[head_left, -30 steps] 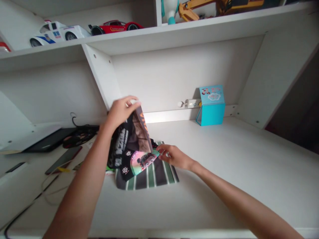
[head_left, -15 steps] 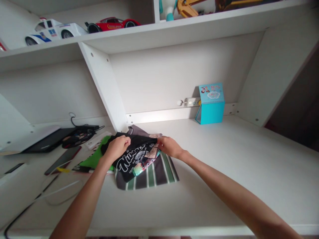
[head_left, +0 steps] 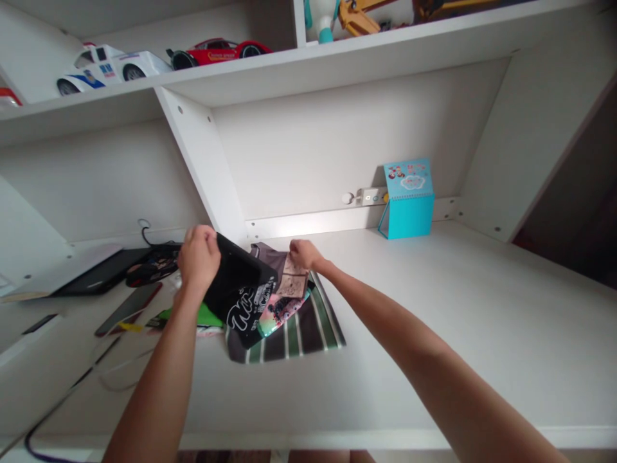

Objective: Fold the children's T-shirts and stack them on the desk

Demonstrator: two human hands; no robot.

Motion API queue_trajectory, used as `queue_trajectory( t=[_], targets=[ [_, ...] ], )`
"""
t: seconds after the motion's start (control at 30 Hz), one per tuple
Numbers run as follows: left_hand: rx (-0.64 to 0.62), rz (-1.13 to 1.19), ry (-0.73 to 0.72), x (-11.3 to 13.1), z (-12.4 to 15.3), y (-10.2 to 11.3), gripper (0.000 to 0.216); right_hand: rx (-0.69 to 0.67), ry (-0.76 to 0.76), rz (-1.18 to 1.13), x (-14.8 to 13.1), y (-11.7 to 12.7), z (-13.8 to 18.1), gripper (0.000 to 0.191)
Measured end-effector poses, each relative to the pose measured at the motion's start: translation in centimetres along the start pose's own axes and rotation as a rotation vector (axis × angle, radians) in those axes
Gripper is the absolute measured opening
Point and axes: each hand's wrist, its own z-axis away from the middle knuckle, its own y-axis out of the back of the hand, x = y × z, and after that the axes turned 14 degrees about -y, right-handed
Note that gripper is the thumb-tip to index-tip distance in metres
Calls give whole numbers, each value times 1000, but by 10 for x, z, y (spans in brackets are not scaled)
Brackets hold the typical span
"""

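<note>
My left hand [head_left: 200, 254] is closed on the upper left edge of a black garment with white lettering [head_left: 236, 270], lifting that edge above the desk. Its lower part lies slanted over a grey garment with green and white stripes [head_left: 315, 325]. My right hand [head_left: 303, 254] is closed at the top of a beige printed panel [head_left: 293, 283]; what its fingers pinch is hidden. A pink and mint printed patch [head_left: 282, 312] shows beside the lettering. Bright green cloth [head_left: 209, 315] is partly covered by the black garment and my left arm.
On the desk's left are a dark tablet-like slab [head_left: 128, 310], cables [head_left: 72, 386] and a black flat device [head_left: 103, 273]. A turquoise desk calendar [head_left: 409, 215] stands at the back near a power socket [head_left: 373, 196]. Toy cars [head_left: 219, 51] sit on the shelf above.
My left hand has moved left and up, raising the black garment's edge. My right hand has left that garment's right corner and moved up and slightly left, exposing more beige panel.
</note>
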Motion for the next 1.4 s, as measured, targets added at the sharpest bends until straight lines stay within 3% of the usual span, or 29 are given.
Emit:
queue_trajectory(
  t=[0.07, 0.13, 0.23, 0.3, 0.37, 0.47, 0.57, 0.63, 0.7, 0.77, 0.87, 0.93, 1.07, 1.13, 1.2, 1.27, 1.3, 1.4],
  targets=[
    [128, 19, 123, -9, -11, 8, 19, 163, -19, -117, -4, 32, -7, 26],
    [165, 52, 221, -19, -21, 13, 20, 329, 56, -330, -9, 71, -10, 30],
    [79, 57, 372, -31, -34, 14, 26, 505, 263, -569, -11, 134, -1, 13],
    [-21, 63, 420, -31, -38, 11, 30, 653, 266, -574, -6, 172, 12, 3],
    [-69, 59, 346, -16, -34, 4, 35, 794, 206, -519, 4, 203, 29, 7],
    [-174, 114, -71, 38, -8, -11, 42, 828, 220, -345, 23, 228, 54, 10],
    [-650, 318, -534, 96, 35, -32, 45, 828, 225, -267, 44, 235, 77, 8],
    [-904, 293, -629, 118, 60, -46, 54, 842, 196, -285, 59, 237, 91, 7],
    [-956, 212, -624, 124, 76, -57, 46, 857, 155, -326, 73, 240, 105, 5],
    [-884, 148, -614, 119, 80, -63, 33, 877, 106, -367, 87, 243, 119, 6],
    [-733, 104, -548, 99, 63, -55, 28, 916, 49, -400, 102, 246, 139, 16],
    [-535, 90, -418, 77, 38, -37, 26, 954, 31, -402, 108, 246, 150, 25],
    [37, -24, -218, 18, -17, 12, 27, 1024, 6, -377, 112, 244, 164, 36],
    [196, -68, -212, -10, -34, 31, 29, 1034, -6, -363, 112, 242, 167, 35],
    [242, -59, -236, -30, -39, 36, 31, 1024, -33, -355, 112, 239, 167, 30],
    [124, -33, -279, -40, -29, 25, 33, 993, -61, -363, 112, 235, 165, 25],
    [-19, -15, -298, -41, -19, 14, 33, 970, -66, -370, 113, 232, 163, 22],
    [-629, 69, -327, -33, 22, -25, 44, 882, -46, -401, 114, 224, 157, 16]
  ],
)
